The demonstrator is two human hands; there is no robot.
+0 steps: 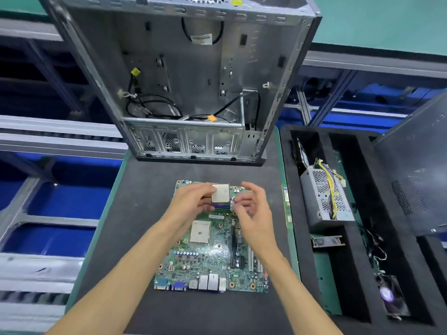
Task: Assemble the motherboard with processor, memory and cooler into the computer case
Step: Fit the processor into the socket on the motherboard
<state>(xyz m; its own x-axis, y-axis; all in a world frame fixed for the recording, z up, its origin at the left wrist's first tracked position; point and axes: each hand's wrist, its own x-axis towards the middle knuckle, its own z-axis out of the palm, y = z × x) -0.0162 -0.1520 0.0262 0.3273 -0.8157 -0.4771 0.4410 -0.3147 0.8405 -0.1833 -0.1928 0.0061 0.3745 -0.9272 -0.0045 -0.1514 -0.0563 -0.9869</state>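
A green motherboard [212, 259] lies flat on the dark mat in front of me, ports toward me. Its square white processor socket [200, 232] shows bare at the centre left. My left hand [191, 201] pinches a square silver processor [220, 193] by its edges, held above the far end of the board over the blue memory slots [221, 206]. My right hand [251, 209] hovers close beside the processor, its fingers loosely curled with the fingertips near the chip's right edge. The open grey computer case [183, 81] lies beyond the board, its inside facing up.
A black foam tray [362, 274] at the right holds a metal power supply [324, 197] with yellow wires, a small bracket [326, 241] and a fan [389, 296]. A grey case side panel [416, 170] leans at the far right. Loose cables lie inside the case.
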